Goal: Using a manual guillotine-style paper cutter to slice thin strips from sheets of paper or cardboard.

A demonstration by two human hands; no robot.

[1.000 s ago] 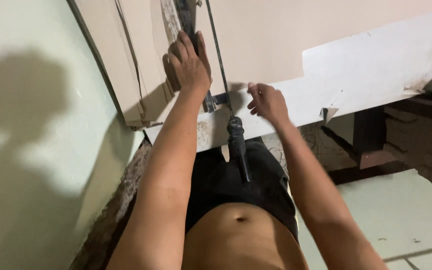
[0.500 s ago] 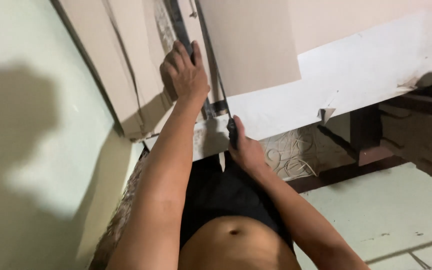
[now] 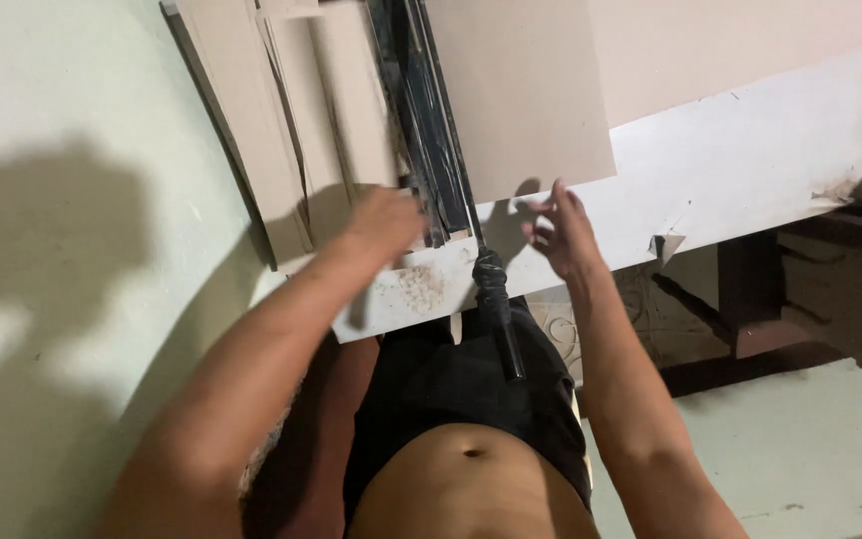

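White-topped and worn, the bench [image 3: 750,170] runs across the upper half of the frame from centre to right edge, its surface scuffed and its near edge chipped, with a small torn flap hanging below it right of centre. On it, at upper centre, lies a large beige sheet of board [image 3: 521,90] with a square lower corner. Left of that, in the upper left of the frame, leans a stack of narrower beige board strips [image 3: 291,130] against the pale green wall [image 3: 62,200]. Between the sheet and the strips runs the dark metal rail of a manual cutter [image 3: 421,110], and its black taped handle [image 3: 496,309] slopes down off the bench edge at frame centre.

The left hand [image 3: 381,225] rests on the lower ends of the strips, just beside the rail; it is motion-blurred, so its grip cannot be told. The right hand [image 3: 561,235] hovers just below the sheet's lower corner, fingers spread and loose, holding nothing, a little to the right of the handle.
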